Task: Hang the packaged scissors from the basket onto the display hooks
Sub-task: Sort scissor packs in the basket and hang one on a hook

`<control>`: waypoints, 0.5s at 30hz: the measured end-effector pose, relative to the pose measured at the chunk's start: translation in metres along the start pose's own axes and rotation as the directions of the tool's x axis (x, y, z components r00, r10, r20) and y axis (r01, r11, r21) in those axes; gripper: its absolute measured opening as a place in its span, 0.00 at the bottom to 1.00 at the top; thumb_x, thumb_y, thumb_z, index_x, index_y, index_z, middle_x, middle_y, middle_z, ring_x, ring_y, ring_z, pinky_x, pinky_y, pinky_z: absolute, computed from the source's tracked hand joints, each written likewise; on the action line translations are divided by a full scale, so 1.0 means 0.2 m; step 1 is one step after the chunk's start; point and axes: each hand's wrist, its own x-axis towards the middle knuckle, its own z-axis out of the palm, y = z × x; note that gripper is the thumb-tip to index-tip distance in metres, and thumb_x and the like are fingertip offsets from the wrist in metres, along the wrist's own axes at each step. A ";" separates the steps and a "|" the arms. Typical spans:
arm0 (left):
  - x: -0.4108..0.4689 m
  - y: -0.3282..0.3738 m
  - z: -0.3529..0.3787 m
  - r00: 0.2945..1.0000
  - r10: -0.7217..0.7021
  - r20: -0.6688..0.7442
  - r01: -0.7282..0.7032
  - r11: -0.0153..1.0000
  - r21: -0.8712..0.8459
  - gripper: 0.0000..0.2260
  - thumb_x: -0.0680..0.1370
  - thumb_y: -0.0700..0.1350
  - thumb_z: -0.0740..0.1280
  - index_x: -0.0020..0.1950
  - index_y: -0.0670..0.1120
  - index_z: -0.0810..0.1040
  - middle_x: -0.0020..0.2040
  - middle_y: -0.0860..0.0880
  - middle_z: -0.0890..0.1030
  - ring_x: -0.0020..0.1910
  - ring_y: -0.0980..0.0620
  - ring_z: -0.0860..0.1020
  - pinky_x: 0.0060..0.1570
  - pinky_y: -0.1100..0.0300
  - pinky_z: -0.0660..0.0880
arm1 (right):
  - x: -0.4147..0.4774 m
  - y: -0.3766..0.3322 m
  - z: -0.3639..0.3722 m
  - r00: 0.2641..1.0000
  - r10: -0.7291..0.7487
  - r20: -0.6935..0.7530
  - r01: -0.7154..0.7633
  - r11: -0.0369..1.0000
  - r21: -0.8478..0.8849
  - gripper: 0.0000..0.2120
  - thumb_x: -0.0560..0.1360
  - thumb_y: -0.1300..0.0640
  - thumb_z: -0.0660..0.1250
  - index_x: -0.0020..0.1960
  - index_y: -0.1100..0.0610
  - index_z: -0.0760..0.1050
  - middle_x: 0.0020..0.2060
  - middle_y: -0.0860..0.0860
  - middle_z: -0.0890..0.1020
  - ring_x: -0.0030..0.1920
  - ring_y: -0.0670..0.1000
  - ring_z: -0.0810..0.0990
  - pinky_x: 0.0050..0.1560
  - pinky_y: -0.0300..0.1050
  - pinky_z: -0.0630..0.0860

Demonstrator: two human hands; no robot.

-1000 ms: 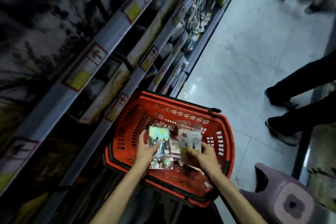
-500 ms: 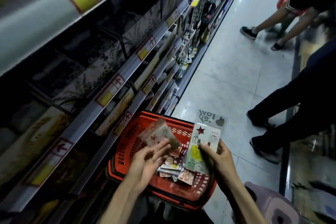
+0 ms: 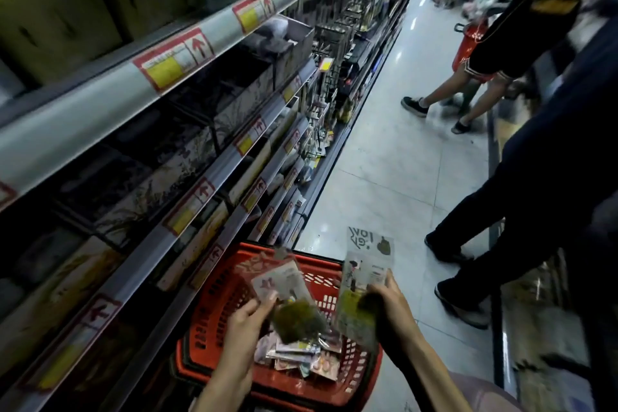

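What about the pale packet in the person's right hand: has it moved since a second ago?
Yes. The pale printed packet in the right hand has risen out of the red plastic basket, now above its right rim.

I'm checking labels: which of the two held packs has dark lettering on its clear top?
The pack in the right hand, held upright; the left hand holds a tilted pack with no such lettering visible.

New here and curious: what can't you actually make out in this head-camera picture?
Head view, all three:
Blurred clear packet in the left hand: motion blur hides its contents.
Tall printed card packet: the right hand covers its lower part.
Dark wire display hooks up the aisle: too small and dim.
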 end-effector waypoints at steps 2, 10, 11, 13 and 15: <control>0.02 0.03 0.01 0.999 0.044 0.003 -0.044 0.998 0.043 0.11 0.76 0.47 0.75 0.56 0.45 0.87 0.51 0.45 0.89 0.58 0.44 0.84 0.61 0.51 0.76 | -0.01 -0.01 0.00 1.000 0.019 -0.004 -0.018 0.998 0.060 0.32 0.64 0.66 0.63 0.68 0.56 0.70 0.54 0.65 0.83 0.51 0.64 0.83 0.46 0.59 0.83; 0.14 0.09 0.11 0.989 0.059 0.135 -0.076 0.989 0.125 0.09 0.82 0.40 0.68 0.61 0.40 0.82 0.54 0.40 0.88 0.46 0.47 0.87 0.43 0.52 0.85 | -0.12 0.00 -0.08 0.999 -0.046 -0.027 0.048 0.993 0.109 0.24 0.67 0.70 0.70 0.62 0.63 0.76 0.54 0.63 0.85 0.51 0.61 0.85 0.48 0.56 0.83; 0.15 0.10 0.13 0.985 0.050 0.167 -0.070 0.990 0.120 0.10 0.82 0.41 0.68 0.63 0.41 0.81 0.55 0.40 0.87 0.48 0.45 0.87 0.43 0.49 0.85 | -0.15 -0.01 -0.10 0.995 -0.065 -0.071 0.071 0.995 0.074 0.21 0.70 0.70 0.71 0.62 0.62 0.77 0.54 0.62 0.85 0.53 0.60 0.86 0.51 0.55 0.82; 0.14 0.11 0.18 0.971 0.033 0.235 -0.063 0.991 0.120 0.13 0.81 0.40 0.69 0.66 0.43 0.79 0.56 0.41 0.87 0.50 0.42 0.87 0.39 0.49 0.84 | -0.20 -0.01 -0.15 0.981 -0.107 -0.164 0.107 0.994 -0.011 0.18 0.72 0.66 0.73 0.62 0.59 0.80 0.55 0.58 0.86 0.55 0.57 0.86 0.55 0.53 0.79; 0.13 0.10 0.24 0.963 0.036 0.266 -0.062 0.994 0.088 0.17 0.81 0.38 0.68 0.70 0.41 0.75 0.55 0.42 0.87 0.47 0.45 0.87 0.37 0.54 0.83 | -0.27 -0.02 -0.18 0.960 -0.138 -0.242 0.129 0.990 -0.054 0.15 0.76 0.64 0.72 0.61 0.55 0.79 0.52 0.57 0.87 0.51 0.53 0.87 0.50 0.50 0.79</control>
